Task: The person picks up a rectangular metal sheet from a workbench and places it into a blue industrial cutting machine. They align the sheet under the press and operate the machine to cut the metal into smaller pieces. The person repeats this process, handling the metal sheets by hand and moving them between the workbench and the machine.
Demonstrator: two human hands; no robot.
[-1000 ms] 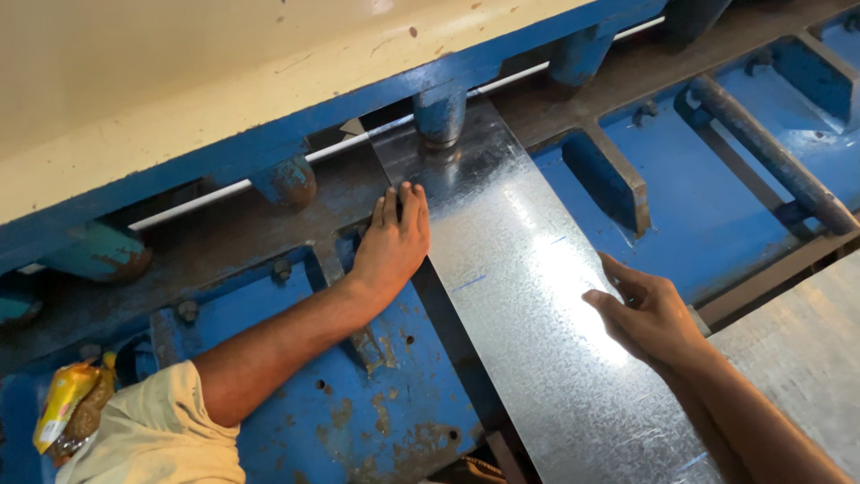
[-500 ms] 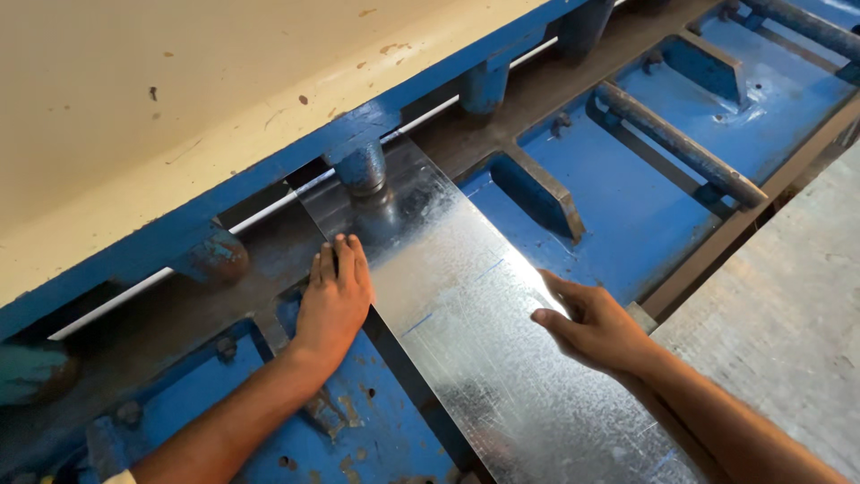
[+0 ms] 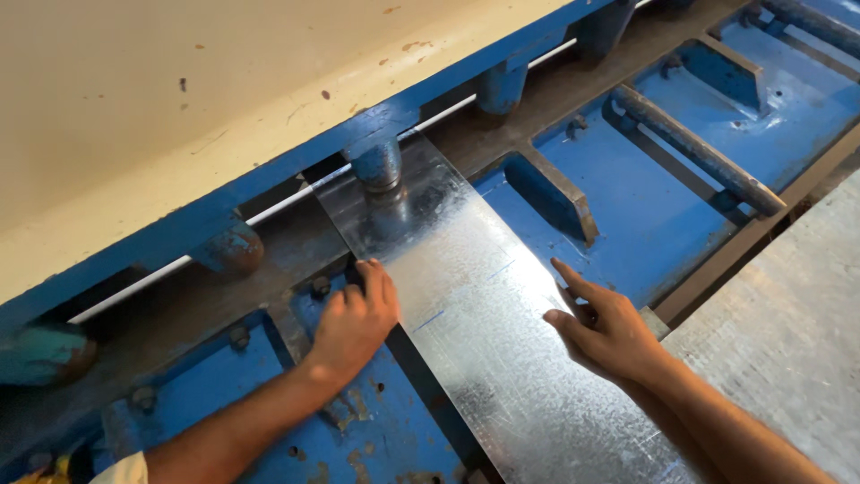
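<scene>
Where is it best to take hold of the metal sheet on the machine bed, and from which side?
Probably by its two long edges, near end: left hand from the left, right hand from the right. The sheet lies flat and its far end sits under the blue clamp.

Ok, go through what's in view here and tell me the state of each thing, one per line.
Metal sheet: lying flat on the blue machine bed, far end under the blade guard.
Left hand: open, palm down at the sheet's left edge.
Right hand: on the sheet's right edge, index finger extended.
Hold-down foot: above the sheet's far end; contact unclear.
Second sheet: lying flat at right.
</scene>
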